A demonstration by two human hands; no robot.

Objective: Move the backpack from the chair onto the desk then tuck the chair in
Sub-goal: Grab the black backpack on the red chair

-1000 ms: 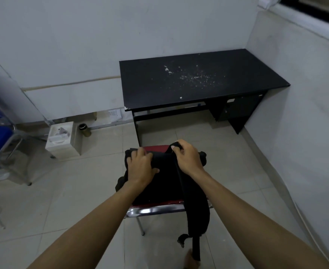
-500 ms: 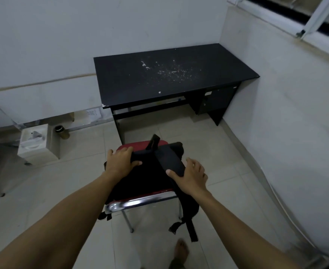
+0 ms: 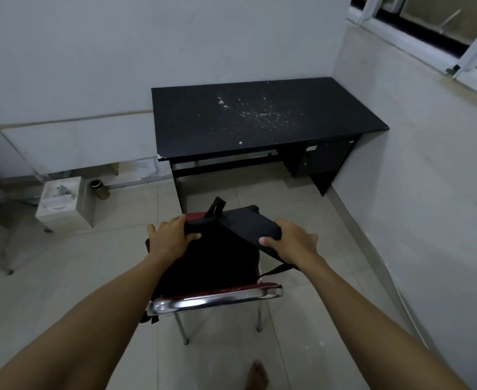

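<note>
A black backpack (image 3: 212, 263) lies on the red seat of a chrome-framed chair (image 3: 217, 301) in the middle of the floor. My left hand (image 3: 170, 237) grips the backpack's upper left corner. My right hand (image 3: 290, 243) holds its upper right side, thumb on a wide shoulder strap. A small carry loop sticks up at the top of the bag. The black desk (image 3: 260, 119) stands beyond the chair against the back wall, its top speckled with white flecks.
A white box (image 3: 63, 204) and a small dark can (image 3: 99, 188) sit on the floor to the left. Walls close in behind and to the right of the desk, under a window. My bare foot (image 3: 255, 375) shows below the chair. Tiled floor surrounds the chair.
My right hand has slid up from the bag's lower right to its upper right strap. The left hand has shifted slightly on the top corner. The view has swung a little left.
</note>
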